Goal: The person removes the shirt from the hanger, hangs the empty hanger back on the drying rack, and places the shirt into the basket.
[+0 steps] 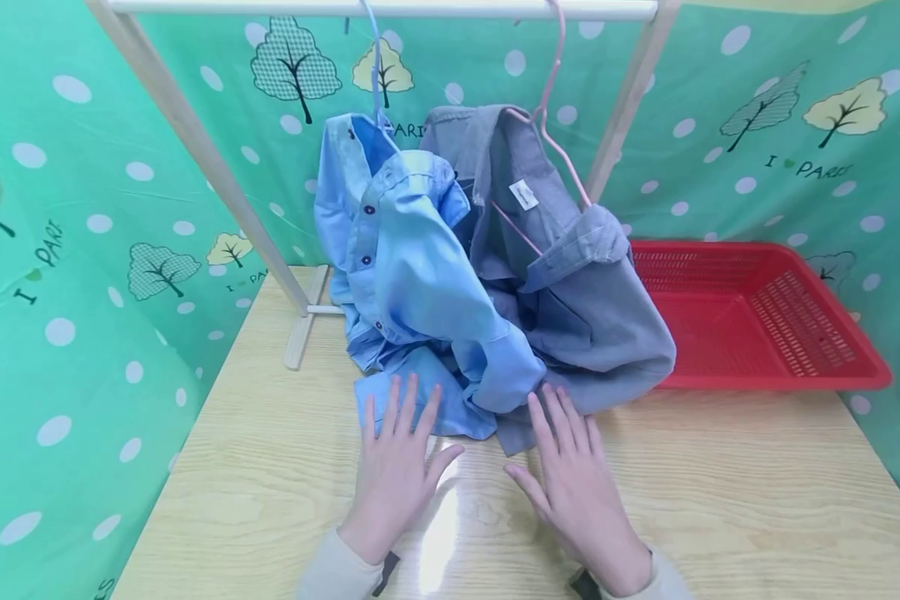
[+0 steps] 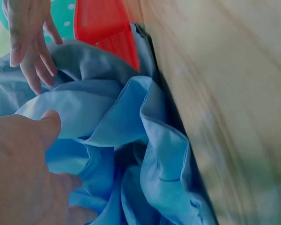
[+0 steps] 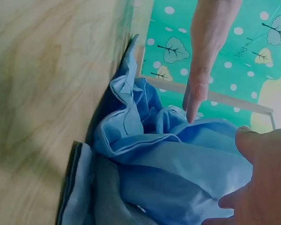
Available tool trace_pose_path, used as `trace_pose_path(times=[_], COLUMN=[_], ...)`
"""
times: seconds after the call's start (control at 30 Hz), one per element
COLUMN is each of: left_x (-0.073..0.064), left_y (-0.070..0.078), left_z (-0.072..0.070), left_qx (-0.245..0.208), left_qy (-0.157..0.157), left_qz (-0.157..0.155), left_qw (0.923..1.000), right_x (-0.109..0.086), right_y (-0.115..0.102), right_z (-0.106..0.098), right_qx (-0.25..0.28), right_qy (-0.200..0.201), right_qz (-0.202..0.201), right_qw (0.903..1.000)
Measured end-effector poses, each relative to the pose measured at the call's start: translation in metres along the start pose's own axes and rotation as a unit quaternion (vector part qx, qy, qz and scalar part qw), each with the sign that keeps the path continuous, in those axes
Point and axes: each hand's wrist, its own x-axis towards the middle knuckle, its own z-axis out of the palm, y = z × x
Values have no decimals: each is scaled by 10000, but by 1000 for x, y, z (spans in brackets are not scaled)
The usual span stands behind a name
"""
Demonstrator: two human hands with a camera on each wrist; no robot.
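A light blue button shirt point(image 1: 420, 250) hangs on a blue hanger point(image 1: 376, 67), its lower part bunched on the table. Beside it to the right, a grey shirt point(image 1: 600, 308) with a white label hangs on a pink hanger point(image 1: 555, 75). My left hand point(image 1: 396, 471) has its fingers spread, the fingertips overlapping the blue shirt's hem in the head view. My right hand point(image 1: 576, 483) is likewise spread, fingertips at the lower edge where the two shirts meet. Neither hand grips anything. Both wrist views show the bunched blue cloth point(image 2: 164, 154) close in front of the fingers.
A white-topped clothes rack point(image 1: 390, 8) with wooden side posts point(image 1: 202, 142) stands over the shirts. A red plastic basket point(image 1: 765, 383) sits at the right, behind the grey shirt. Green tree-patterned cloth point(image 1: 52, 375) surrounds the wooden table point(image 1: 232, 500).
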Motion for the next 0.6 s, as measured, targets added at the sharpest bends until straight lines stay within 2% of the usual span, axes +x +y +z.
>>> trace_pose_path(times=[0.1, 0.27, 0.5, 0.6], left_x=[4, 12, 24, 31], left_y=[-4, -12, -20, -23], left_z=[-2, -11, -26, -31], left_qx=[-20, -130, -312, -418], left_qy=[181, 461, 368, 473], left_qz=[32, 136, 80, 61], left_qw=[9998, 9988, 9988, 9980], right_x=[2, 8, 16, 19], right_y=[0, 2, 2, 1], right_z=[-5, -15, -28, -33], right_qx=[135, 331, 312, 264], right_qy=[39, 343, 441, 545], right_qz=[89, 122, 71, 34], right_qw=[9999, 9988, 9985, 9982])
